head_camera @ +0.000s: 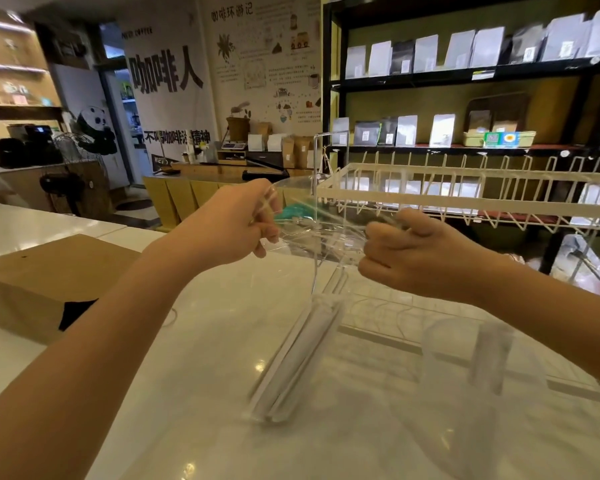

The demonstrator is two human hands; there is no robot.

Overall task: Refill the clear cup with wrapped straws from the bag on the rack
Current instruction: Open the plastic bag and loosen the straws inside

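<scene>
A long clear plastic bag [321, 244] of white wrapped straws [298, 358] hangs tilted over the white counter, its top raised and its lower end near the counter. My left hand [238, 226] grips the left side of the bag's mouth. My right hand [406, 251] grips the right side, and the plastic is stretched between them. The clear cup [478, 379] stands on the counter at the lower right, blurred, with one or two wrapped straws upright in it. The white wire rack [465, 199] stands right behind my hands.
A brown paper bag [49, 278] lies on the counter at the left. Black shelving [465, 74] with white and dark pouches fills the right background. A wooden service counter with a scale and a fan stand farther back at the left.
</scene>
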